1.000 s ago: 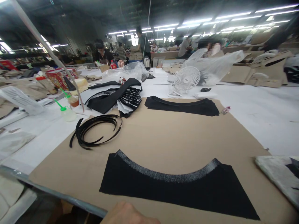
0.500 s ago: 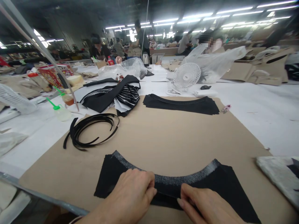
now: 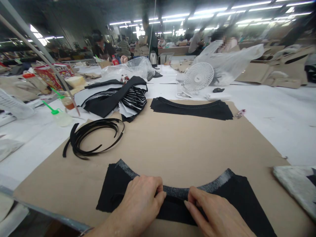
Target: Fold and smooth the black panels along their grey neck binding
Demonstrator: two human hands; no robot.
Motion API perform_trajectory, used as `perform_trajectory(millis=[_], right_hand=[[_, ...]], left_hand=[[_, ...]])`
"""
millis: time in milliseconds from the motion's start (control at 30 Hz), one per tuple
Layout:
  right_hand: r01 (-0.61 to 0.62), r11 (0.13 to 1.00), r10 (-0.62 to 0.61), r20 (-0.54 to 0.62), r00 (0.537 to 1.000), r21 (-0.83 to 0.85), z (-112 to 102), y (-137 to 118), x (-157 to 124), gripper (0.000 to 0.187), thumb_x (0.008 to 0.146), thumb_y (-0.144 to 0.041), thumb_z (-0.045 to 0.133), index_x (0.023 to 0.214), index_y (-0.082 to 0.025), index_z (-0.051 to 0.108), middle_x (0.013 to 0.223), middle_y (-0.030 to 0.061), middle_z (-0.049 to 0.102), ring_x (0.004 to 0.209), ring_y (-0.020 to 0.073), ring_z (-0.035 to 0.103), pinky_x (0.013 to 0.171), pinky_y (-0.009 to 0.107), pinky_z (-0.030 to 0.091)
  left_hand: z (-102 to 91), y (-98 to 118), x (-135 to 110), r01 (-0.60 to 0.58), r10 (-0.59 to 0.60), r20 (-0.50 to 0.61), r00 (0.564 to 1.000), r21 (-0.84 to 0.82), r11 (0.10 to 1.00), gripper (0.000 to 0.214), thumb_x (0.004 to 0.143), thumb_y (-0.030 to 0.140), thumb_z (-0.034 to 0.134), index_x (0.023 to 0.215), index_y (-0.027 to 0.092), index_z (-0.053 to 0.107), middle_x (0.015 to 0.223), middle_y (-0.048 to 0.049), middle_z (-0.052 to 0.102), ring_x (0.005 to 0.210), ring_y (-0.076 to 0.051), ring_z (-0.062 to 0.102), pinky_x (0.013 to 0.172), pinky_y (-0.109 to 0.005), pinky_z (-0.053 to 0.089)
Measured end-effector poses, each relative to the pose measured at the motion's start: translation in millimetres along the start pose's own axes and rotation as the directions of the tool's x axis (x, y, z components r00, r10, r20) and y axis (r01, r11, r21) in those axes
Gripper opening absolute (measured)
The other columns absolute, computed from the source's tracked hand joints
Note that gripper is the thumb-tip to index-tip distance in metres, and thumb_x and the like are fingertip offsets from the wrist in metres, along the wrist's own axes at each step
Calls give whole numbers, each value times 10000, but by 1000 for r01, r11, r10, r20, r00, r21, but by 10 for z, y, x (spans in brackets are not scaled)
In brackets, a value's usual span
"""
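Note:
A curved black fabric piece (image 3: 247,200) lies flat in front of me, a grey speckled band running along its concave far edge. Across its middle, just below that band, stretches a narrow black strip (image 3: 175,199). My left hand (image 3: 145,197) is closed with thumb and fingertips pinching the strip against the fabric. A short gap to the right, my right hand (image 3: 209,207) pinches the same strip between thumb and fingers. The part of the strip beneath my hands is hidden. Loosely coiled black strips (image 3: 74,141) rest farther back on the left.
Brown paper (image 3: 187,144) covers the white table. Toward the back lie stacked black curved pieces (image 3: 192,110) and a fanned black pile (image 3: 108,102). A white fan (image 3: 198,77), green-tipped bottles (image 3: 60,117), and a pale slab (image 3: 293,184) surround the work area. Several people sit or stand beyond.
Both hands have shifted slightly up toward the grey band, the right one also a little left. The strip between them now sits closer to the band.

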State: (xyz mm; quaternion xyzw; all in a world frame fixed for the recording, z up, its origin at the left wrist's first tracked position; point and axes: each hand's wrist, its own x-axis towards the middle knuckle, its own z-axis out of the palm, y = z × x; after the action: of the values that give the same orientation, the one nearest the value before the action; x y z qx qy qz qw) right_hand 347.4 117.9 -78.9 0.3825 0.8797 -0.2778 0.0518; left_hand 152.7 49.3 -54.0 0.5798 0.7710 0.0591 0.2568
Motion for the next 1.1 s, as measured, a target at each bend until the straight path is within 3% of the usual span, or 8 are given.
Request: perform_trajectory(millis=[133,500,1100], right_hand=[[24,1000,-24,-85,996,5,17,29,22,208,945,-292,370,829,-254,538,736,-6,643,649,188,629,567,280,343],[-57,998,55,-60,997,-31,8,-41,103,195,932,-229,398,807,-244,548,741,10,663,677,209,648,587,298,340],[-60,997,55,-95,994,-49,29,-32,106,189,926,-229,424,791,-239,556,713,13,664,649,204,644,564,292,306]], left_hand=[[-9,23,32,3,-3,5,1000,14,1000,189,818,290,502,666,246,607,668,22,673,652,-174,616,541,-278,221],[47,8,48,12,-11,-19,1000,40,999,177,804,273,496,655,234,583,657,13,668,652,-177,620,536,-284,214],[2,57,24,5,-4,-14,1000,56,998,171,828,255,470,709,244,593,728,9,689,717,-200,646,561,-289,271]])
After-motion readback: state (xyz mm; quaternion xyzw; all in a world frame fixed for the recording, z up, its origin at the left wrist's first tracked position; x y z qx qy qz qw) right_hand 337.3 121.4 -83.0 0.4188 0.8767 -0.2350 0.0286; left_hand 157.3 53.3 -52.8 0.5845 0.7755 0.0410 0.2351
